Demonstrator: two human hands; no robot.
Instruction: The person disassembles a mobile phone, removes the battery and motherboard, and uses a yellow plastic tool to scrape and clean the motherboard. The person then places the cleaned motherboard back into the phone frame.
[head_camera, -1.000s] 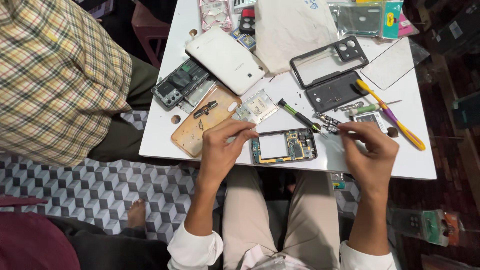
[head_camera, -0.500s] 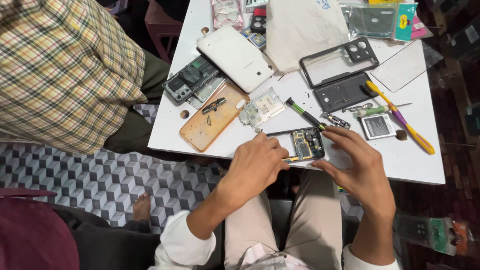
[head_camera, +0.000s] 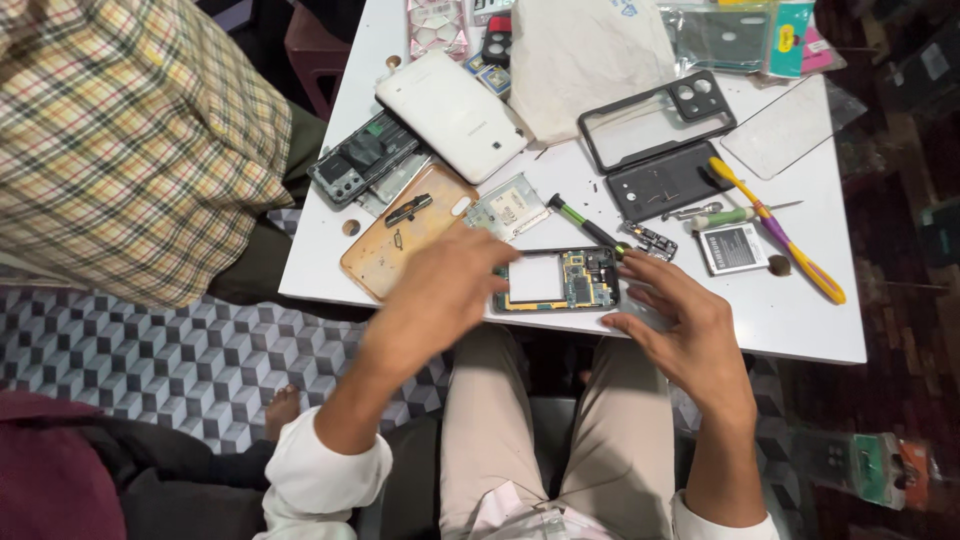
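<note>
- Broadly, the white counter (head_camera: 800, 320) carries the whole spread of parts; the opened phone frame (head_camera: 558, 280) lies flat at its near edge, directly in front of the seated person, with a circuit board exposed in its right half and a pale blank panel in its left half.
- A second person in a checked shirt (head_camera: 120, 130) stands at the left of the counter, with no hand in the work area.
- A white phone body (head_camera: 450, 115), a tan back cover (head_camera: 400, 240) and a black bumper case (head_camera: 650, 120) lie farther up the counter, well apart from the frame.
- Left hand (head_camera: 450, 285): fingers spread, blurred, covering the left end of the frame; whether it presses down or only hovers I cannot tell. Nothing is clamped in it.
- Right hand (head_camera: 680, 325): open, fingers apart, empty, fingertips just beside the right end of the frame.
- Judgement: steady the frame by its outer rim from both ends, keeping fingertips off the exposed board.
- The green-handled screwdriver (head_camera: 585, 225) lies with its tip close to the frame's upper right corner, near the right hand.
- A small board piece (head_camera: 652, 240) and a grey battery (head_camera: 733, 248) lie just right of it; sweeping the hand sideways could scatter them.
</note>
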